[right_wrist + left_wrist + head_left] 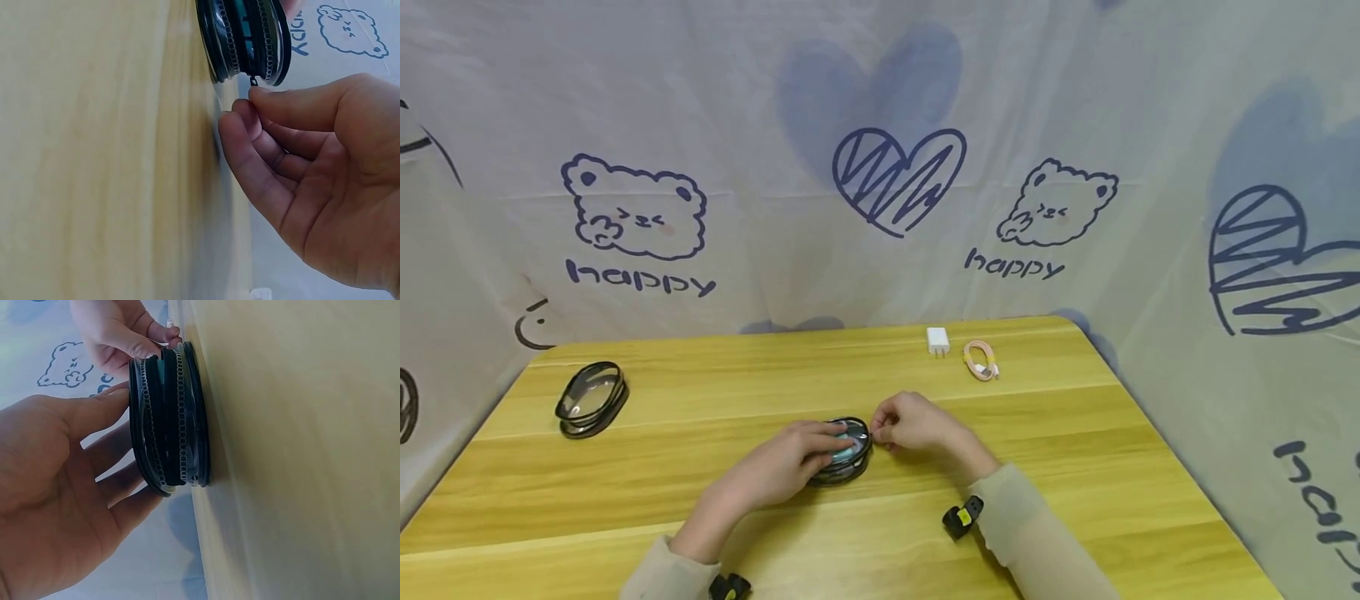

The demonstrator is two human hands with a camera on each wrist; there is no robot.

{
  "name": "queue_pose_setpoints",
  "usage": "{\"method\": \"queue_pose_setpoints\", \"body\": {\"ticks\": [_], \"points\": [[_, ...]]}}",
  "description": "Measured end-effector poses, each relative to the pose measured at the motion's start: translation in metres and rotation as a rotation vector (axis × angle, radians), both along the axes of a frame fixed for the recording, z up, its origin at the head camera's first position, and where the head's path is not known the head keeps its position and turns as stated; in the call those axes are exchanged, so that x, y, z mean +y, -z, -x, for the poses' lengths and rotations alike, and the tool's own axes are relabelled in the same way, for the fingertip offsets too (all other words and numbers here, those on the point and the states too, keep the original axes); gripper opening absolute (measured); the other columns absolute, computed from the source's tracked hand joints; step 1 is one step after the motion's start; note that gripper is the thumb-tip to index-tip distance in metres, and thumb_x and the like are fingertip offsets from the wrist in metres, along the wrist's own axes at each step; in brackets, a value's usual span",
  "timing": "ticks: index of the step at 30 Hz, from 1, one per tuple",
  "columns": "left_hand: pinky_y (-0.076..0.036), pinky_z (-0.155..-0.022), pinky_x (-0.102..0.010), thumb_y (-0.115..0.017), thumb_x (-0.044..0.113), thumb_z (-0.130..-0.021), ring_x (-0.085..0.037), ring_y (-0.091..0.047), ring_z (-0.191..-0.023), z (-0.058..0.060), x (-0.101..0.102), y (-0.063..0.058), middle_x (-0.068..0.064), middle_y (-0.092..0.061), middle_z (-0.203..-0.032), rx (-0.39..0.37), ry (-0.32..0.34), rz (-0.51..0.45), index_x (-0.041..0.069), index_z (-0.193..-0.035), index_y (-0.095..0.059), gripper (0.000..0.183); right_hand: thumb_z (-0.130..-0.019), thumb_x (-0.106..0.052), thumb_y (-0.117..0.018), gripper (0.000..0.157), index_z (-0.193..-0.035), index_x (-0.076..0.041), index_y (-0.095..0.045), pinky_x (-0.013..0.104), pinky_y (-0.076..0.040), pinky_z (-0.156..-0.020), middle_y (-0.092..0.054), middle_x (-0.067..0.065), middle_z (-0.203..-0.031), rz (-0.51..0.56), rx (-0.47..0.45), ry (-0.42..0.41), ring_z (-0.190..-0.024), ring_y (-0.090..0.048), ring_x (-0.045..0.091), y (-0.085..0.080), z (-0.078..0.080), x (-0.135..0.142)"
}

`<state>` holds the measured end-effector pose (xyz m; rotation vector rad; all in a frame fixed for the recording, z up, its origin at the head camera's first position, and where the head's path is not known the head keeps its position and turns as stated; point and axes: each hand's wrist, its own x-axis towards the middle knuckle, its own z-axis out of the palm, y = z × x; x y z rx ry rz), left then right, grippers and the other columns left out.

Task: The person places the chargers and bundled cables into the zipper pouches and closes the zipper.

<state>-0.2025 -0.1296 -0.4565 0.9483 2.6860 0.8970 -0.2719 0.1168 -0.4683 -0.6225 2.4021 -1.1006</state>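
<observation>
Left hand (796, 456) is lying spread over the zippered case (856, 461), lower centre; right hand (912, 422) is pinching its zipper pull (254, 81). Zipping or unzipping is apparently proceeding, next calling for firm bracing.

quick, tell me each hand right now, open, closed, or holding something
Left hand: open, resting on the case.
Right hand: closed, pinching the zipper pull.
</observation>
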Motion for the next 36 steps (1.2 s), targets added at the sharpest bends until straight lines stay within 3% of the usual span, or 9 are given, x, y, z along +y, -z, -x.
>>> {"method": "queue_pose_setpoints", "body": {"ticks": [8,17,24,36], "points": [[-0.046,-0.111,-0.058,-0.062,0.007,-0.104,-0.041,-0.052,-0.138,-0.002,0.000,0.000,-0.017,-0.058,-0.147,-0.019,-0.026,-0.023,0.010,-0.138,-0.069,0.035,-0.099,-0.001,-0.063,0.012,-0.092,-0.005,-0.072,0.023,-0.052,-0.057,-0.066,0.001,-0.074,-0.002,0.076,0.010,-0.063,-0.062,0.013,0.003,-0.003,-0.003],[-0.045,-0.111,-0.057,-0.062,0.002,-0.103,-0.041,-0.047,-0.140,-0.003,0.001,0.003,-0.013,-0.052,-0.155,0.018,0.081,-0.034,0.009,-0.142,-0.065,0.040,-0.103,-0.002,-0.060,0.014,-0.096,-0.006,-0.073,0.025,-0.052,-0.059,-0.068,0.004,-0.078,-0.001,0.076,0.014,-0.067,-0.063,0.015,0.005,-0.005,-0.007],[-0.045,-0.110,-0.059,-0.059,-0.001,-0.103,-0.042,-0.048,-0.136,-0.005,0.001,0.005,-0.015,-0.049,-0.157,0.062,0.100,0.014,0.006,-0.146,-0.060,0.044,-0.102,-0.002,-0.061,0.014,-0.097,-0.005,-0.074,0.024,-0.053,-0.059,-0.068,0.002,-0.078,-0.014,0.088,0.010,-0.067,-0.063,0.014,0.007,-0.004,-0.007],[-0.046,-0.108,-0.061,-0.055,-0.001,-0.105,-0.044,-0.049,-0.135,-0.010,0.009,0.001,-0.012,-0.050,-0.157,0.090,0.038,0.093,0.009,-0.147,-0.060,0.044,-0.103,-0.004,-0.062,0.014,-0.096,-0.005,-0.074,0.023,-0.053,-0.059,-0.069,0.004,-0.079,-0.049,0.099,-0.025,-0.067,-0.062,0.011,0.002,-0.002,-0.003]]}}
